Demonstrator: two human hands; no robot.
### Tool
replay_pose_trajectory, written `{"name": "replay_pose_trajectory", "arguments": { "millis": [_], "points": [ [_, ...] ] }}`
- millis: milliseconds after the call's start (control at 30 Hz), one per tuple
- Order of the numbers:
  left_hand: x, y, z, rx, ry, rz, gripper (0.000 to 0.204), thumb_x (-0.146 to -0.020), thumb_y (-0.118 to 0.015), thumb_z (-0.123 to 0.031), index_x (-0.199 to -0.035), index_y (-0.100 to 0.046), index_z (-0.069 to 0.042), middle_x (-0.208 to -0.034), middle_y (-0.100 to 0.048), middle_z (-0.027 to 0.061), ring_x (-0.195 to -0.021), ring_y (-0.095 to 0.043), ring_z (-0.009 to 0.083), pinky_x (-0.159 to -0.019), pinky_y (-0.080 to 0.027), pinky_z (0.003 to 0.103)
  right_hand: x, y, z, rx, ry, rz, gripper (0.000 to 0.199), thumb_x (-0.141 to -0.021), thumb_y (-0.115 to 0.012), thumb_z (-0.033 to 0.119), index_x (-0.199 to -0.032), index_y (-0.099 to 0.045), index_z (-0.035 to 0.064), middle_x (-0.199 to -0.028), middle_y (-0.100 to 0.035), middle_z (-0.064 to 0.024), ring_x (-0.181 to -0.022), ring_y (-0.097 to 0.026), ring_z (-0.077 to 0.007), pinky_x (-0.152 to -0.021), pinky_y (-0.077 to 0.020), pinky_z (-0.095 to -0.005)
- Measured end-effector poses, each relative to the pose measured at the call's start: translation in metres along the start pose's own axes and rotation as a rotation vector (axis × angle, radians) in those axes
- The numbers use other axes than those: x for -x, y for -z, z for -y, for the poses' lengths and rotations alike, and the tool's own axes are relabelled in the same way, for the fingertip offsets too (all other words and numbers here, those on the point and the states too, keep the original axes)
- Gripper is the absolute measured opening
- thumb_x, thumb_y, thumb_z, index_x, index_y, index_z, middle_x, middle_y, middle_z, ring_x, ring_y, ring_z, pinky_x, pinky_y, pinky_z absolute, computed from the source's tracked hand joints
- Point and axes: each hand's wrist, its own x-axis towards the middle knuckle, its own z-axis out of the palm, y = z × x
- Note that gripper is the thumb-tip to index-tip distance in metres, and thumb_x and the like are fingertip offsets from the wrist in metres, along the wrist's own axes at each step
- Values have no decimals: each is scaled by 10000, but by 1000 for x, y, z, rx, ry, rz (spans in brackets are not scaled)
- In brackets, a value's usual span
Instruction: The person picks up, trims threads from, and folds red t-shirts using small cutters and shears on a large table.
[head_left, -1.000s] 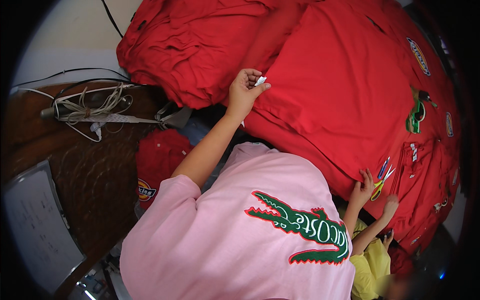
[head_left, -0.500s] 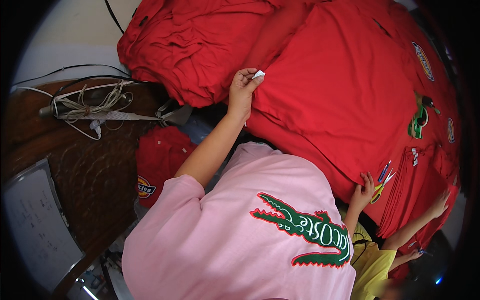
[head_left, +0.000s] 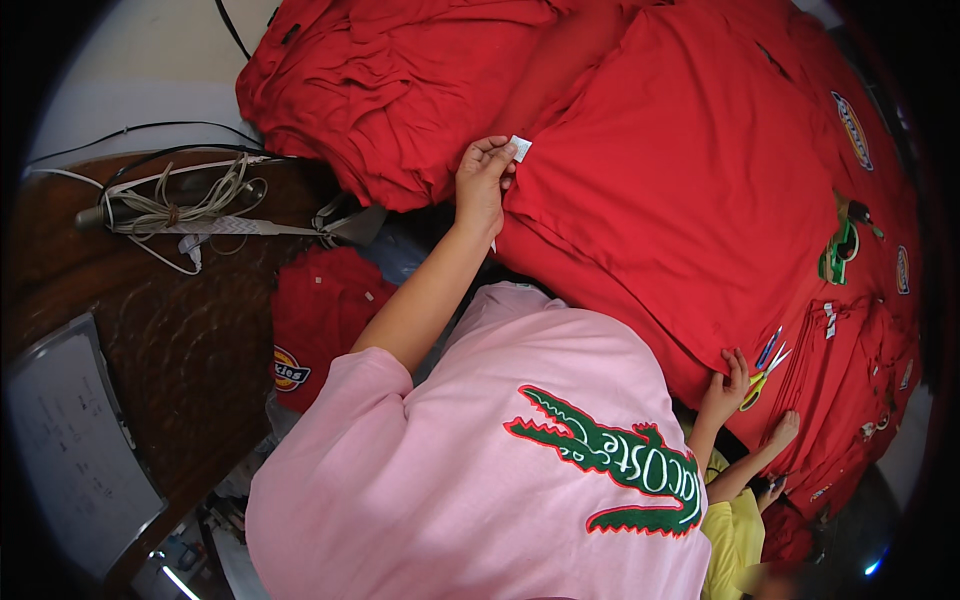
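A large red garment (head_left: pixel 680 190), probably a shirt, lies spread in front of me on other red cloth. At its left edge, my left hand (head_left: pixel 484 185) pinches a small white label (head_left: pixel 521 149) between thumb and fingers, its flat face showing. Whether the label is sewn to the garment, I cannot tell. My right hand (head_left: pixel 727 385) is at the garment's near right corner, its fingers closed on the edge of the cloth. Beside that hand lie yellow-handled scissors (head_left: pixel 762 382) and a blue pen-like tool (head_left: pixel 769 347).
A heap of crumpled red garments (head_left: pixel 380 90) sits at the far left. Folded red garments (head_left: pixel 815 360) are stacked at right, near a green-handled tool (head_left: pixel 836 258). A co-worker in yellow (head_left: pixel 735 540) reaches in there. Bundled cables (head_left: pixel 200 195) and a whiteboard (head_left: pixel 75 430) are at left.
My left fingers have turned the white label so it lies flatter and shows more of its face. The co-worker's hands have moved left, toward the near side of the stack. My right hand stays put.
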Motion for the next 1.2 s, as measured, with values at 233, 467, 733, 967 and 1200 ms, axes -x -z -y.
{"name": "replay_pose_trajectory", "arguments": {
  "millis": [233,467,733,967,1200],
  "points": [
    [-6,3,-2,-23,-7,-7,174,-961,-713,-30,-1101,-615,-60,-845,-644,-20,-708,-589,53,-602,-424,200,2,-2,-3,-37,-14,-11,307,-858,-686,13,-1141,-771,97,-1338,-685,-98,-1240,-607,-292,-1036,-466,-401],
    [-13,21,-9,-196,-43,57,176,-981,-703,-76,-1136,-619,-65,-959,-712,27,-869,-678,99,-739,-482,223,0,-2,-9,-24,22,-1,318,-871,-678,18,-1160,-775,109,-1350,-682,-90,-1253,-602,-285,-1039,-462,-392],
    [44,77,-38,-1079,-194,277,178,-908,-775,-131,-993,-647,-42,-899,-664,46,-822,-641,95,-683,-504,276,2,-2,-12,4,74,-8,324,-872,-678,9,-1157,-783,124,-1359,-676,-76,-1258,-598,-266,-997,-477,-369],
    [104,106,3,-1151,-266,170,276,-844,-838,-140,-988,-633,-24,-928,-630,83,-829,-644,205,-755,-527,326,-1,-7,-8,-37,77,-45,341,-856,-647,-35,-1127,-785,119,-1323,-673,-73,-1232,-604,-248,-908,-499,-325],
    [101,57,-15,-1378,-758,356,448,-820,-788,-147,-1240,-638,-118,-1338,-592,109,-1251,-560,341,-1102,-402,476,-21,7,-26,-162,45,34,359,-832,-565,-78,-1089,-768,69,-1303,-662,-102,-1224,-604,-252,-954,-484,-344]
  ]
}}
